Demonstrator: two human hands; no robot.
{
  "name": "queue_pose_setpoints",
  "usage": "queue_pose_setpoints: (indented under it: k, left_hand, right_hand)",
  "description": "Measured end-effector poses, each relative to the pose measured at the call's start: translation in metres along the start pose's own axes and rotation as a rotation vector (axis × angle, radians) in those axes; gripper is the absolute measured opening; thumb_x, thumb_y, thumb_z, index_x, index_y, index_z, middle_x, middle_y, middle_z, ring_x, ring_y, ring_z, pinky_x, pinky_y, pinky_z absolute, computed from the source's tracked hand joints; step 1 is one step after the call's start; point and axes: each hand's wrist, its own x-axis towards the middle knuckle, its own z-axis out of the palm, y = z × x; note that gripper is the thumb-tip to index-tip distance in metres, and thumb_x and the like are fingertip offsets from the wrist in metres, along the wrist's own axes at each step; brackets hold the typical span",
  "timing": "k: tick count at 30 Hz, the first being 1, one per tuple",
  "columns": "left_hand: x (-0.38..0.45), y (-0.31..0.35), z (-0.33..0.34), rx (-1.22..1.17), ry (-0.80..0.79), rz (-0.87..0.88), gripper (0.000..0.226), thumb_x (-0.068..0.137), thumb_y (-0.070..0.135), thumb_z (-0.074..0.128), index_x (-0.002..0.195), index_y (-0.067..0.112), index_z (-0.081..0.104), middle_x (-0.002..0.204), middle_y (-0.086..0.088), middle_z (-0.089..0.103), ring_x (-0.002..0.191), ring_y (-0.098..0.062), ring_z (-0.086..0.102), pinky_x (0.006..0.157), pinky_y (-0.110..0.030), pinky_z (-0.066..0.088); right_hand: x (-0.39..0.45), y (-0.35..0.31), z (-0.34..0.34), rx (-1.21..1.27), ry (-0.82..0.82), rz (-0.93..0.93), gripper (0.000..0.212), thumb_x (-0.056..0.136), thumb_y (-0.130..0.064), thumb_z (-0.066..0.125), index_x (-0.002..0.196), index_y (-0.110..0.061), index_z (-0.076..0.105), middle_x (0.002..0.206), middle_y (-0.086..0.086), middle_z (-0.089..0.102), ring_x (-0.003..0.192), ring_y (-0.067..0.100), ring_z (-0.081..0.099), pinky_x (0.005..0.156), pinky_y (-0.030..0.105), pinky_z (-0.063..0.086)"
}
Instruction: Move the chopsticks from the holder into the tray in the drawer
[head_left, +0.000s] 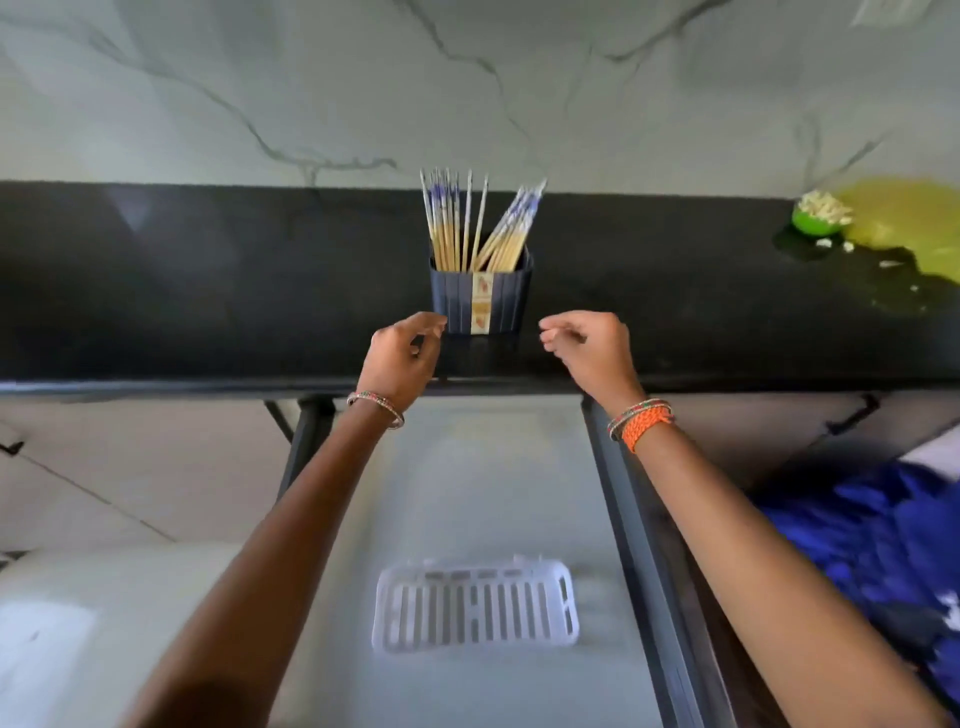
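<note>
Chopsticks are seen standing in a dark blue ribbed holder, some upright at its left side and a bundle leaning toward the right. The holder is placed on a black countertop, backed by a pale marbled wall. Below the counter edge a drawer is pulled open, and a white slotted tray is set on its floor, with nothing in it.

The left hand is held just beside the holder's lower left corner, fingers loosely curled and nothing grasped; whether a fingertip touches the holder cannot be told. The right hand is raised near the holder's right side, apart from it, fingers bent inward with thumb and forefinger close together, and nothing is held in it. Bangles are worn on both wrists, and an orange thread band on the right.

At the far right of the counter a small green bowl of pale pieces is seen beside a yellow object, too blurred to identify.
</note>
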Motion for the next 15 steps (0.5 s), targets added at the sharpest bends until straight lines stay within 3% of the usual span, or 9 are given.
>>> queue_pose_setpoints:
  k: [2, 6, 10, 13, 15]
  left_hand:
    - [0.033, 0.0, 0.002, 0.022, 0.01, -0.017, 0.026, 0.09, 0.018, 0.047, 0.113, 0.015, 0.06, 0.102, -0.006, 0.07, 0.078, -0.011, 0.063, 0.073, -0.02, 0.051]
    - [0.092, -0.004, 0.013, 0.082, 0.014, -0.017, 0.031, 0.09, 0.019, 0.048, 0.12, 0.017, 0.054, 0.115, -0.008, 0.063, 0.085, -0.016, 0.062, 0.08, -0.034, 0.055]
    - [0.126, -0.017, 0.029, 0.165, 0.001, 0.004, 0.031, 0.09, 0.024, 0.051, 0.12, 0.02, 0.053, 0.118, -0.006, 0.061, 0.09, -0.013, 0.056, 0.077, -0.027, 0.049]
    - [0.134, -0.028, 0.037, 0.197, -0.032, 0.02, 0.027, 0.089, 0.023, 0.052, 0.116, 0.02, 0.056, 0.116, -0.005, 0.061, 0.103, -0.018, 0.057, 0.082, -0.028, 0.05]
    - [0.133, -0.032, 0.039, 0.2, -0.033, 0.034, 0.026, 0.09, 0.024, 0.051, 0.115, 0.019, 0.057, 0.114, -0.005, 0.062, 0.102, -0.018, 0.058, 0.082, -0.031, 0.052]
  right_hand:
    - [0.042, 0.001, -0.001, 0.093, 0.084, 0.089, 0.022, 0.084, -0.003, 0.06, 0.1, 0.0, 0.074, 0.088, 0.017, 0.075, 0.086, 0.025, 0.073, 0.086, 0.037, 0.058]
    - [0.128, 0.01, 0.01, 0.128, 0.185, 0.192, 0.018, 0.085, -0.004, 0.06, 0.09, 0.007, 0.073, 0.091, 0.027, 0.072, 0.091, 0.036, 0.07, 0.086, 0.044, 0.057]
    - [0.188, 0.018, 0.035, 0.082, 0.114, 0.284, 0.04, 0.087, -0.024, 0.066, 0.097, 0.014, 0.067, 0.102, 0.03, 0.069, 0.102, 0.04, 0.064, 0.088, 0.045, 0.053]
    - [0.21, 0.024, 0.052, 0.088, 0.047, 0.301, 0.039, 0.084, -0.026, 0.07, 0.095, 0.011, 0.071, 0.101, 0.028, 0.071, 0.102, 0.037, 0.066, 0.083, 0.037, 0.054]
    - [0.218, 0.027, 0.058, 0.1, 0.053, 0.308, 0.037, 0.081, -0.023, 0.073, 0.091, 0.012, 0.071, 0.097, 0.028, 0.071, 0.098, 0.037, 0.068, 0.081, 0.037, 0.055]
